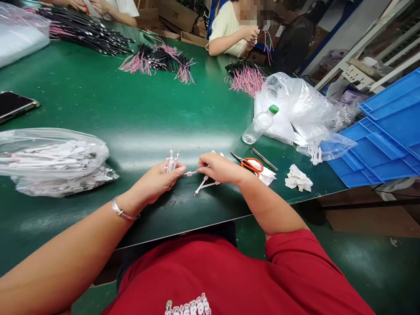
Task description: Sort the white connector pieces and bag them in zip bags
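Green and glossy, the tabletop (pixel 197 105) runs from the person's red shirt (pixel 236 275) to two co-workers on the far side, one (pixel 226 33) holding pink wires (pixel 268 46). Near the middle, the left hand (pixel 154 181) curls round a small bundle of white leads (pixel 171 162), thumb pressed over them; some of its fingers are hidden. Thumb and forefinger of the right hand (pixel 216 167) pinch a single white lead (pixel 190 173) by one end — its other end lies by the left thumb. A light pinch close to the end should steady it best, with the bundle held just firmly enough that nothing slips or bends. Loose white leads lie under and beside the right hand. To the right are orange-handled scissors (pixel 243 164), a crumpled tissue (pixel 298 179) and blue crates (pixel 393 127); to the left — a clear bag (pixel 49 159) of white parts.
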`<state>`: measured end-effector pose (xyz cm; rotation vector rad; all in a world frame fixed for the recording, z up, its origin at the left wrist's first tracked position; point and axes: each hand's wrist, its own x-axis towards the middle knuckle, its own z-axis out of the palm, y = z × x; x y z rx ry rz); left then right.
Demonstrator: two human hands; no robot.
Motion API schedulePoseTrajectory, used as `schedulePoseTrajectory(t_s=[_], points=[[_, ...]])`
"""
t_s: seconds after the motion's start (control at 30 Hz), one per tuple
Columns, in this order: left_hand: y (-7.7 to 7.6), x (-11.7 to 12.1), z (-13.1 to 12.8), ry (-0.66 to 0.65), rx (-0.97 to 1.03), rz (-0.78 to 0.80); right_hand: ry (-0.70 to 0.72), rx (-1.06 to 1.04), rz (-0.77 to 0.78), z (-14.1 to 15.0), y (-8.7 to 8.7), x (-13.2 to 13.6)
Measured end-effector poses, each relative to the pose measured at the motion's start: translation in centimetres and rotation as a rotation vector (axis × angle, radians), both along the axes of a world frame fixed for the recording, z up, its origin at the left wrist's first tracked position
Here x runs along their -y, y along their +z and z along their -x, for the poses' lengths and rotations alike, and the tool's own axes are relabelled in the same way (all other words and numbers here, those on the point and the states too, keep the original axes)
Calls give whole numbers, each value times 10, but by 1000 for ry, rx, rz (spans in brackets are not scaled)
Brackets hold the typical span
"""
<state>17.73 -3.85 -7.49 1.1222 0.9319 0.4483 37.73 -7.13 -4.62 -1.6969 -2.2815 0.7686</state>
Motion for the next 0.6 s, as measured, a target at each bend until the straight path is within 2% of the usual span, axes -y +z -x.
schedulePoseTrajectory(t_s=[0.1,0.23,0.3,0.43,0.6], points=[[0,2,1,-62,-11,-47,-74,-242,22,5,4,4],[5,1,0,-39,62,113,-183,-762,119,4,3,10],[6,1,-1,-41,80,187,-215,-921,157,2,1,13],[6,1,-1,-83,106,244,-303,-1024,128,5,-2,15],[3,6,0,-229,155,190,-435,-1072,156,12,-7,15]])
